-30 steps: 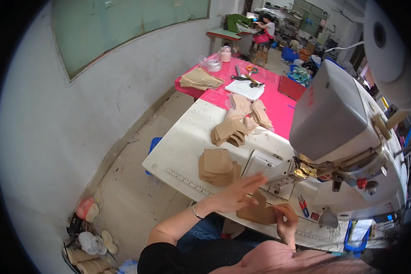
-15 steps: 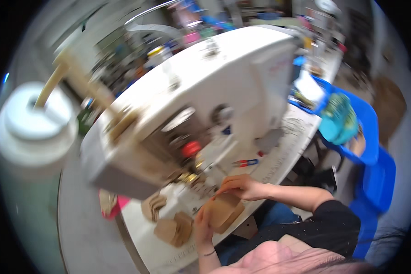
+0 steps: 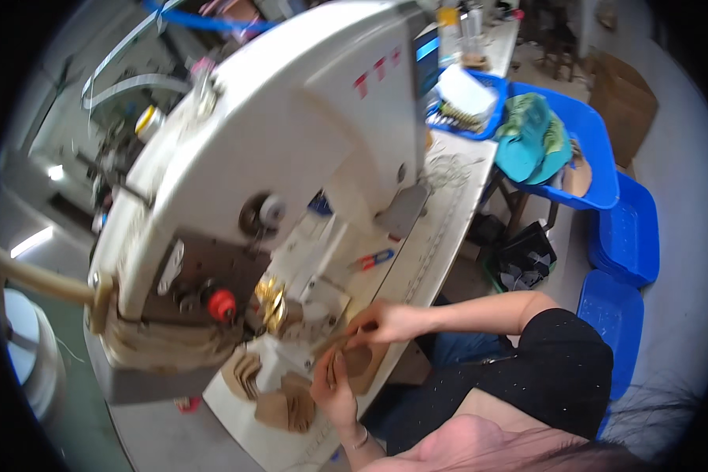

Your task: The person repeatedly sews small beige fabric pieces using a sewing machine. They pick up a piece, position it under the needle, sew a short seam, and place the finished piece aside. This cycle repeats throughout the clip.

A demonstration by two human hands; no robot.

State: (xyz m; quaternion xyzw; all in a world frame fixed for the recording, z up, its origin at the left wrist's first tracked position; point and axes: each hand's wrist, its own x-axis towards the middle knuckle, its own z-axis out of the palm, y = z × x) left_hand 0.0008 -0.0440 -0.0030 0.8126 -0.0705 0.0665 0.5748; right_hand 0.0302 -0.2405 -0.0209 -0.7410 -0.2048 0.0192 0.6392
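Observation:
Both hands are in front of a large white sewing machine (image 3: 330, 102), close to its needle area with gold-coloured parts (image 3: 272, 303). A small tan fabric piece (image 3: 332, 343) is pinched between my left hand (image 3: 336, 393) and my right hand (image 3: 393, 322). The fingers of both are closed on its edges. Below them a larger tan piece (image 3: 362, 368) shows, partly covered by the hands; I cannot tell whether it is joined to the held one. Beside my left hand, a stack of tan pieces (image 3: 285, 405) and a curved stack (image 3: 242, 373) lie on the white table (image 3: 271, 448).
Red-and-blue thread snips (image 3: 375, 259) lie on the table beyond my right hand. Blue bins (image 3: 598, 165) stand at the right, one with turquoise and green cloth (image 3: 533, 141). A black bin (image 3: 527, 259) holds scraps under the table edge. A white thread cone (image 3: 35, 354) stands far left.
The view has shifted, so the machine looks larger and further left. My hands have tilted the tan piece, which showed its broad face before and now appears nearly edge-on.

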